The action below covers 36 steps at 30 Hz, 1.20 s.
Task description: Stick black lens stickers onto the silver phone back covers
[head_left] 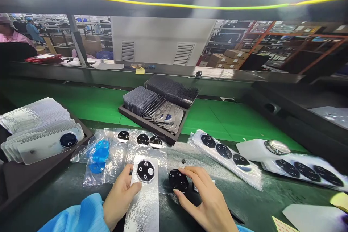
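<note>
My left hand [117, 196] grips a silvery phone back cover [145, 204] by its left edge, thumb on its face, below a dark octagonal camera opening with round holes. To the right of it, my right hand [208, 199] holds a black camera lens cover [178, 180] between thumb and fingers, just above the dark mat. Behind the back cover lie clear plastic bags [115, 165] with lens covers in them and a crumpled blue film [99, 156]. A small dark round piece [183, 161] sits beyond my right fingertips.
At the left, a dark tray [49, 174] bears a stack of silvery back covers [40, 127]. Another tray [152, 125] of upright dark covers stands at the back centre. To the right lie bagged lens covers [224, 151] and a round metal lid [277, 147]. A black foam box [277, 116] borders the right side.
</note>
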{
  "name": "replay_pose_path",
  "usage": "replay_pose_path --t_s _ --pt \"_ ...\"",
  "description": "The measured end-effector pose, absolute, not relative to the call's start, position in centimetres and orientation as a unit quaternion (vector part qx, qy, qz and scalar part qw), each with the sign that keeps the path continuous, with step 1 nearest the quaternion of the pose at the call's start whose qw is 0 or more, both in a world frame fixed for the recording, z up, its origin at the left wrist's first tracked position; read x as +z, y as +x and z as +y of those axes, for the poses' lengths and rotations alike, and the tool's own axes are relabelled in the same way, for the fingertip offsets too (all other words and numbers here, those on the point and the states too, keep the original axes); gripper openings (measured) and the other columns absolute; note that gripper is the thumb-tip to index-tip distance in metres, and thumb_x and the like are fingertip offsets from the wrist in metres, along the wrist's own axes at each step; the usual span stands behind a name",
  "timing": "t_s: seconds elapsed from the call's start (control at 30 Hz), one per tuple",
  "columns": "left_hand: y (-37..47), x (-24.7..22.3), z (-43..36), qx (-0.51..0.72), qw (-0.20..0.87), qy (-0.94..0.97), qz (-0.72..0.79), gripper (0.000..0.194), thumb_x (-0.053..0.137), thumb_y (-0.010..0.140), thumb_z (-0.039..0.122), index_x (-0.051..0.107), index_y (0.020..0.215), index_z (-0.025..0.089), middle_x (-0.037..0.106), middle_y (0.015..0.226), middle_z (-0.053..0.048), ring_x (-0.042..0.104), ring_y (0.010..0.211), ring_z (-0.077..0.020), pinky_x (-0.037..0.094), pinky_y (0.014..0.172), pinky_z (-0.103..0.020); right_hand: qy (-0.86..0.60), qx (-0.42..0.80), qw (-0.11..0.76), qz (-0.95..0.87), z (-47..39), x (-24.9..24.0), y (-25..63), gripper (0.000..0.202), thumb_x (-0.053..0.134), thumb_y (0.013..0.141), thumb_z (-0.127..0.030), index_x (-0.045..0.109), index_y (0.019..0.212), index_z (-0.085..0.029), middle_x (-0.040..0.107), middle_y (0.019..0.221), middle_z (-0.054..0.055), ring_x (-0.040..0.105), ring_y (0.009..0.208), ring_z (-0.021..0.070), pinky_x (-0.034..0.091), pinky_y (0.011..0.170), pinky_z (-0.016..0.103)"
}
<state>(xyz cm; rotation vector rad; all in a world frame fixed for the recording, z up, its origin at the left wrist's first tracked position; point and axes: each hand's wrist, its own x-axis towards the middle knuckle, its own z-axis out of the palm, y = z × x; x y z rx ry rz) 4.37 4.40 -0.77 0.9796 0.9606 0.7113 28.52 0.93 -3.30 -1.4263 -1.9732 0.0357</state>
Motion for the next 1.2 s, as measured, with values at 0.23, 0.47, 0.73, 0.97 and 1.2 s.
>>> replay_pose_path --t_s 0.23,0.47,0.73,0.97,1.2 --pt "4.5 -0.7 4.6 0.325 0.724 0.427 0.435 0.036 0.06 0.079 0.033 0.045 0.109 0.02 0.07 0.085 -0.002 0.066 0.073 -0.0192 0.044 0.062 -0.027 -0.551 0.015 0.344 -0.76 1.0 -3.1 28.5 0.035 0.062 0.084 -0.032 0.052 0.116 -0.022 0.061 0.105 0.009 0.061 0.097 0.0255 0.055 0.077 0.037" --pt "4.7 1.0 4.4 0.306 0.736 0.412 0.443 0.04 0.06 0.078 0.032 0.043 0.111 0.018 0.071 0.091 -0.006 0.066 0.079 -0.0211 0.045 0.066 -0.029 -0.543 0.018 0.337 -0.769 1.0 -3.2 28.5 0.036 0.063 0.085 -0.031 0.051 0.117 -0.019 0.059 0.105 0.01 0.058 0.098 0.0253 0.054 0.078 0.038" --pt "4.7 1.5 4.6 0.301 0.732 0.414 0.449 0.046 0.061 0.077 0.034 0.041 0.114 0.016 0.071 0.093 -0.008 0.066 0.084 -0.0236 0.046 0.069 -0.031 -0.538 0.025 0.337 -0.772 1.0 -3.1 28.4 0.036 0.062 0.085 -0.028 0.05 0.117 -0.019 0.057 0.105 0.011 0.057 0.098 0.026 0.054 0.077 0.039" --pt "4.6 1.3 4.5 0.301 0.735 0.407 0.452 0.046 0.062 0.076 0.033 0.044 0.115 0.017 0.071 0.093 -0.008 0.066 0.085 -0.0237 0.046 0.071 -0.031 -0.538 0.03 0.34 -0.771 1.0 -3.2 28.4 0.035 0.061 0.086 -0.029 0.05 0.117 -0.019 0.058 0.104 0.011 0.057 0.096 0.0261 0.054 0.076 0.039" --pt "4.9 1.0 3.8 0.306 0.737 0.421 0.431 0.036 0.06 0.078 0.029 0.045 0.109 0.018 0.068 0.092 -0.005 0.063 0.084 -0.0203 0.044 0.07 -0.028 -0.537 0.057 0.369 -0.757 0.7 -2.1 28.2 0.035 0.062 0.084 -0.026 0.051 0.117 -0.021 0.057 0.107 0.01 0.056 0.098 0.0257 0.052 0.079 0.039"
